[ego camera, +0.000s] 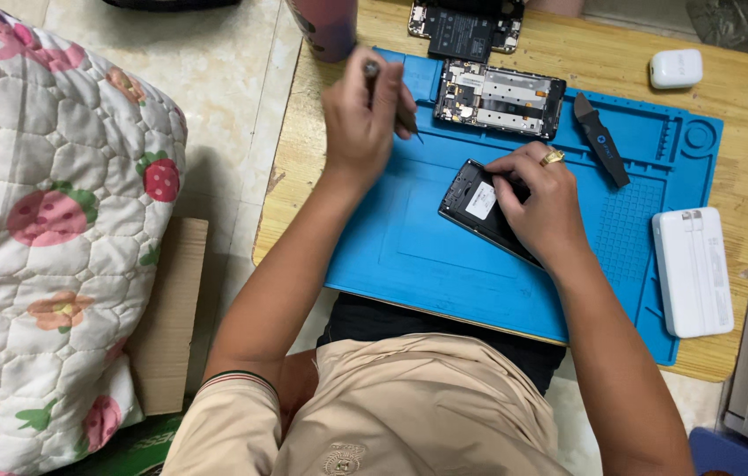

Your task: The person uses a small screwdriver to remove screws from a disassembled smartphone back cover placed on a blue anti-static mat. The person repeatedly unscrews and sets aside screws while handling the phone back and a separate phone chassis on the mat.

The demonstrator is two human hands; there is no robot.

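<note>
**Phone repair on a blue mat**

A blue mat point(409, 238) covers the wooden surface point(735, 88). Three opened phones. Right hand point(537, 203) presses fingers on the nearest phone point(471, 204), mid-mat. Left hand point(360, 119) is closed around a screwdriver point(391, 101).

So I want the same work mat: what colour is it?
Blue, the work mat, seen clearly in the head view.

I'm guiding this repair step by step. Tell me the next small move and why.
Probably bring the left hand and its thin tool down to the black phone. The right hand already pins that phone flat on the blue mat, while the tool is raised clear of it.
</note>
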